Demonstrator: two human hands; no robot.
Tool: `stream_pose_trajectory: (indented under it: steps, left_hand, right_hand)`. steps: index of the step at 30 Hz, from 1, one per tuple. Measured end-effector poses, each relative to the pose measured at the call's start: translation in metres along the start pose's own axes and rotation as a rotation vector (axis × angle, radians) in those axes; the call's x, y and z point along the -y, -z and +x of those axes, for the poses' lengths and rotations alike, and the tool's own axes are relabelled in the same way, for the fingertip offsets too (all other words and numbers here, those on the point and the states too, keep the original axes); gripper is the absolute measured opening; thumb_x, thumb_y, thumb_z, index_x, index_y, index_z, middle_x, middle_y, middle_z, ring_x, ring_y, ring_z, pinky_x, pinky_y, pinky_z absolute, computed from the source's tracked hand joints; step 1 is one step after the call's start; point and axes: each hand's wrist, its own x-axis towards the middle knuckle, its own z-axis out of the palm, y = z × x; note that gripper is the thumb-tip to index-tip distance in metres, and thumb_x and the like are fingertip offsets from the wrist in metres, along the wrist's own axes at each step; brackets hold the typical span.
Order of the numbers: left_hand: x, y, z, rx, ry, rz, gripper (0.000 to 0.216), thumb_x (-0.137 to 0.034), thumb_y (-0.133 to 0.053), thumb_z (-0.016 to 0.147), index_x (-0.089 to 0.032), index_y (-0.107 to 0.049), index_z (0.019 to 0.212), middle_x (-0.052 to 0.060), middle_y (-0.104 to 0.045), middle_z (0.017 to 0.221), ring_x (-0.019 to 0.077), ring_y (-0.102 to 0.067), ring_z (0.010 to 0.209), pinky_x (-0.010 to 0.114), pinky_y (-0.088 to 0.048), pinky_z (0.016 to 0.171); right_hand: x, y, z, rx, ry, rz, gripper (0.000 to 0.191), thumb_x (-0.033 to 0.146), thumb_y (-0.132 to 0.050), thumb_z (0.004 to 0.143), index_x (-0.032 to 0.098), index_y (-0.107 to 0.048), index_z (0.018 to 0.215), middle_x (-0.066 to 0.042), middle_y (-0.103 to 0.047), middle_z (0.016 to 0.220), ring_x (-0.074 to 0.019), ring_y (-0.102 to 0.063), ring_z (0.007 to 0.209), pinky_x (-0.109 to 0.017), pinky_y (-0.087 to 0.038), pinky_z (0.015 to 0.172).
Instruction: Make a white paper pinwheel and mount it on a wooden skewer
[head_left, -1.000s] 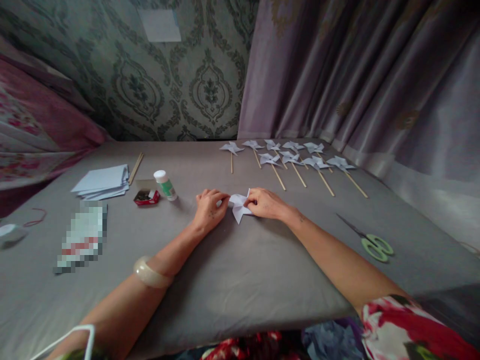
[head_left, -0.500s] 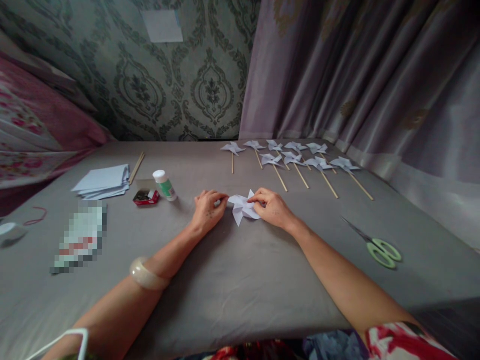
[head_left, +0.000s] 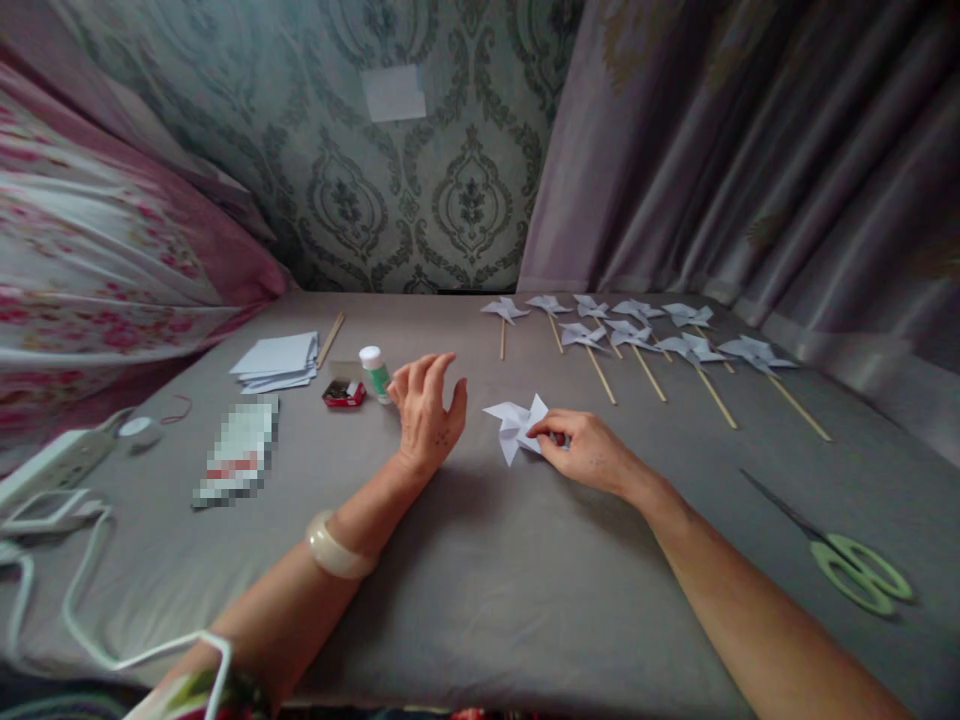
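Observation:
A white folded paper pinwheel [head_left: 514,423] lies on the grey cloth-covered surface [head_left: 487,580]. My right hand [head_left: 585,455] pinches the pinwheel's centre with thumb and fingertips. My left hand [head_left: 427,410] is lifted off the paper, fingers spread and open, a little to the left of it. A pale bangle [head_left: 334,550] sits on my left wrist. Close to my left hand stand a small white glue bottle with a green label [head_left: 374,372] and a red box [head_left: 344,392].
Several finished pinwheels on wooden sticks [head_left: 637,340] lie at the back right. Green-handled scissors [head_left: 847,565] lie at the right. A stack of white paper [head_left: 277,360], a wooden stick [head_left: 330,340], a blurred packet [head_left: 236,450] and a white cable [head_left: 60,560] are on the left.
My left hand let go of the pinwheel, rose and opened toward the left. My right hand kept its pinch on the paper. The camera turned left.

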Motion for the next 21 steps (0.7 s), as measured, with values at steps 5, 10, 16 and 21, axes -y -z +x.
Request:
stream_pose_trajectory:
  steps: [5,10,16,21]
  left_hand:
    - [0.037,0.027,0.024,-0.389,0.325,0.067,0.074,-0.045,-0.074,0.069,-0.013,-0.042,0.127,0.017,-0.051,0.125,0.0297,-0.049,0.111,0.044,-0.032,0.102]
    - [0.068,0.019,0.025,-0.200,0.561,0.077,0.069,-0.042,-0.076,0.060,-0.017,-0.047,0.117,0.013,-0.056,0.115,0.0343,-0.050,0.113,0.049,-0.035,0.100]
    - [0.074,0.011,0.018,-0.087,0.553,-0.023,0.024,-0.028,-0.063,0.071,-0.017,-0.062,0.092,0.008,-0.064,0.089,0.0263,-0.058,0.090,0.042,-0.043,0.087]
    - [0.048,0.011,0.027,-0.168,0.460,-0.550,0.036,-0.034,-0.073,0.065,-0.017,-0.065,0.096,0.003,-0.065,0.085,0.0154,-0.058,0.077,0.029,-0.044,0.073]
  right_hand:
    - [-0.001,0.001,0.002,-0.071,0.006,0.001,0.022,0.017,-0.052,0.080,0.019,-0.073,0.085,-0.004,-0.071,0.084,-0.0141,-0.060,0.067,-0.026,-0.043,0.063]
    - [0.001,0.000,0.001,-0.090,-0.005,0.007,0.022,0.016,-0.051,0.080,0.020,-0.072,0.084,-0.003,-0.071,0.085,-0.0137,-0.060,0.066,-0.026,-0.041,0.059]
    - [0.001,0.000,0.003,-0.168,0.012,0.023,0.021,0.016,-0.053,0.080,0.020,-0.072,0.083,-0.003,-0.070,0.079,-0.0134,-0.058,0.063,-0.027,-0.042,0.061]
    - [0.004,0.003,0.008,-0.348,0.010,0.174,0.018,0.020,-0.054,0.081,0.019,-0.072,0.085,-0.005,-0.069,0.081,-0.0143,-0.060,0.068,-0.028,-0.046,0.063]
